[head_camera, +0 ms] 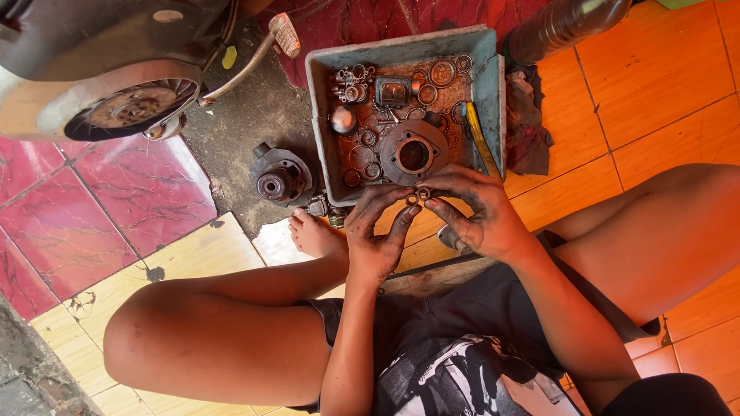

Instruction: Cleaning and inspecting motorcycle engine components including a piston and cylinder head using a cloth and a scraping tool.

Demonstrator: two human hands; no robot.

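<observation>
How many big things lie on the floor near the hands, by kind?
Tray of metal parts: 1
Round engine part beside the tray: 1
Dark bottle: 1
Rag: 1
Total: 4
Both hands, left hand and right hand, pinch small rings.
</observation>
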